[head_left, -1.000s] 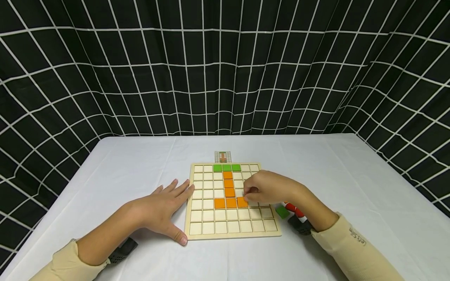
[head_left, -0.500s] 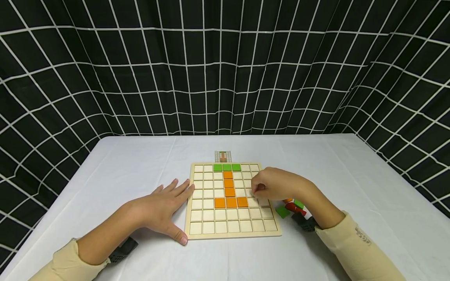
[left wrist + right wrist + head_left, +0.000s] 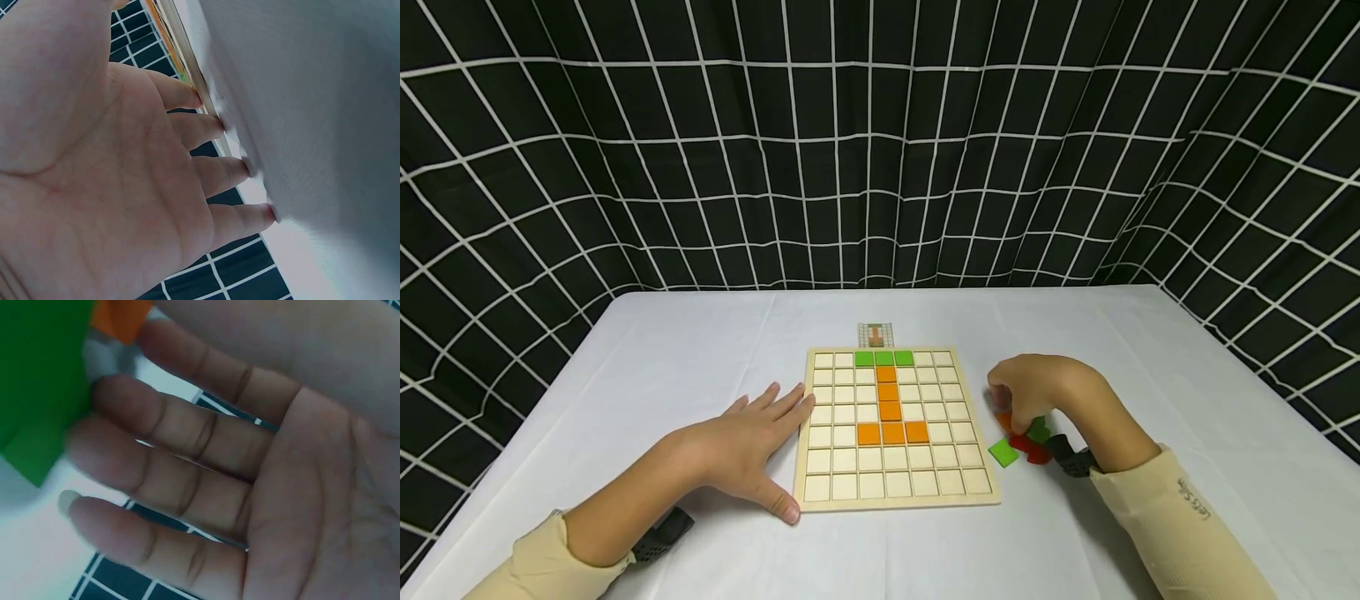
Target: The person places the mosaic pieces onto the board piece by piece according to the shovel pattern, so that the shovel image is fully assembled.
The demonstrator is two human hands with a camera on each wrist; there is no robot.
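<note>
A square wooden grid board (image 3: 898, 504) lies flat on the table, green tiles (image 3: 884, 358) in its top row and orange tiles (image 3: 890, 410) forming a stem and a lower bar. My left hand (image 3: 737, 454) rests beside its left edge, fingers spread, fingertips and thumb touching the rim; in the left wrist view the fingers (image 3: 228, 175) look straight. My right hand (image 3: 1037, 387) is over the loose tiles right of the board, thumb and index finger apart. In the right wrist view an orange tile (image 3: 122, 319) is by the index fingertip; the thumb tip is hidden.
Loose green (image 3: 1003, 452) and red pieces (image 3: 1030, 448) lie right of the board, partly under my right hand. A small pattern card (image 3: 876, 335) sits behind the board. A black gridded curtain (image 3: 880, 167) surrounds the white table (image 3: 737, 333).
My right hand has left the orange tile at the right end of the lower bar and moved right to the loose tiles. The left hand has stayed in place.
</note>
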